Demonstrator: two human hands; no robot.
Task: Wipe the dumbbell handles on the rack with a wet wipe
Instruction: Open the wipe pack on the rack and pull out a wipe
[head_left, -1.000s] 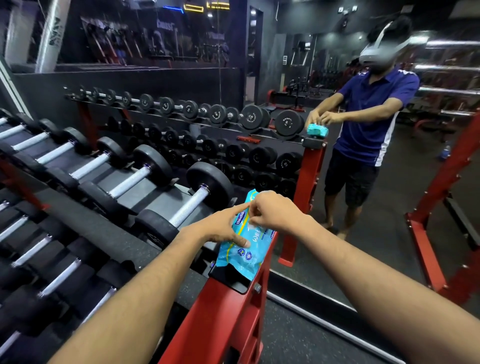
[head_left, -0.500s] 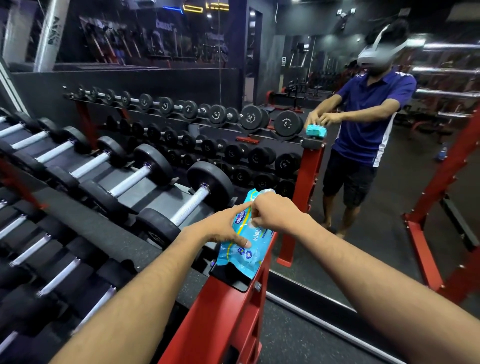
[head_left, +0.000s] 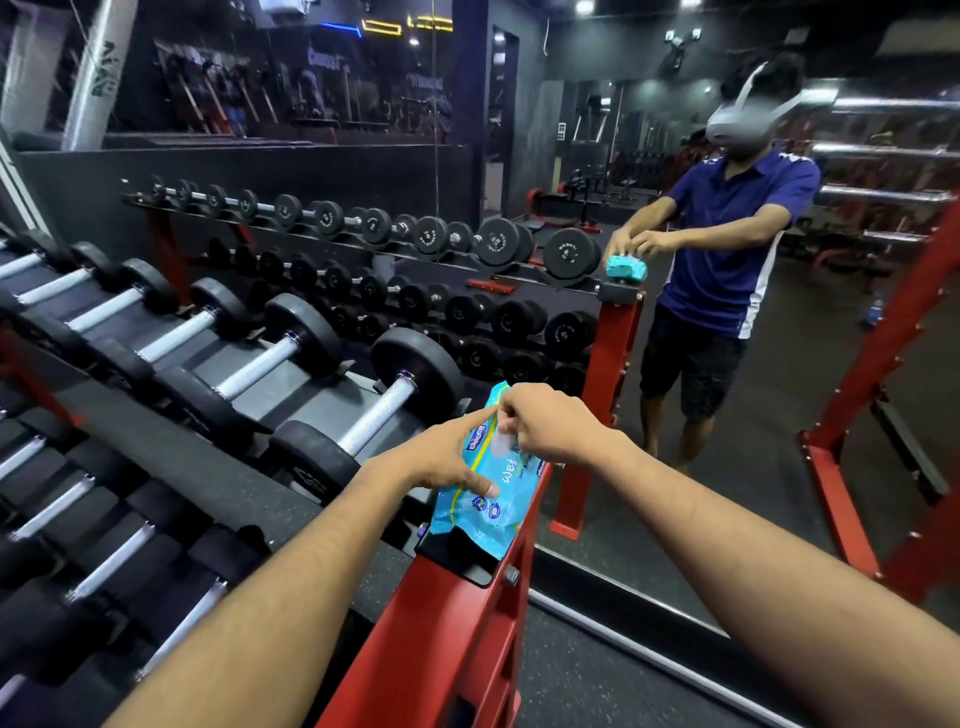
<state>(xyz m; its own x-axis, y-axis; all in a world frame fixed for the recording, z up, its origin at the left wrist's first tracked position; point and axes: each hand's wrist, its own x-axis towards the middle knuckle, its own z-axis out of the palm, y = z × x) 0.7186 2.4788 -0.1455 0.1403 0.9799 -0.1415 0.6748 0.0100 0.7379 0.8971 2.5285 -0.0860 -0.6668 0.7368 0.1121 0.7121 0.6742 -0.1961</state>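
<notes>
Soft light-blue plastic pack of wet wipes (head_left: 480, 499), printed with white lettering and a yellow curve, propped on the black end plate at the top of the red steel rack upright (head_left: 441, 639), leaning up and away from the camera. Left hand (head_left: 436, 457) laid over the pack's left side, fingers fairly straight and spread, thumb tip pressed on the front of the pack, steadying rather than curling round it. Right hand (head_left: 550, 426) over the upper part of the pack, fingers curled and pinched at the opening, a small pale whitish flap or wipe edge (head_left: 501, 444) showing just beneath the fingertips; whether sticker or tissue, impossible to tell. Just left of the pack, nearest black round-headed dumbbell (head_left: 363, 410) lying in its sloped cradle, knurled silver handle (head_left: 376, 415) bare and untouched by either hand. Further dumbbells of the same kind ranked away to the left along the top tier, more on the lower tier beneath. Straight ahead, large wall mirror (head_left: 727, 545) showing the rack again and a person in a blue polo shirt and dark shorts (head_left: 727, 249), both hands at a blue pack on the reflected upright.
</notes>
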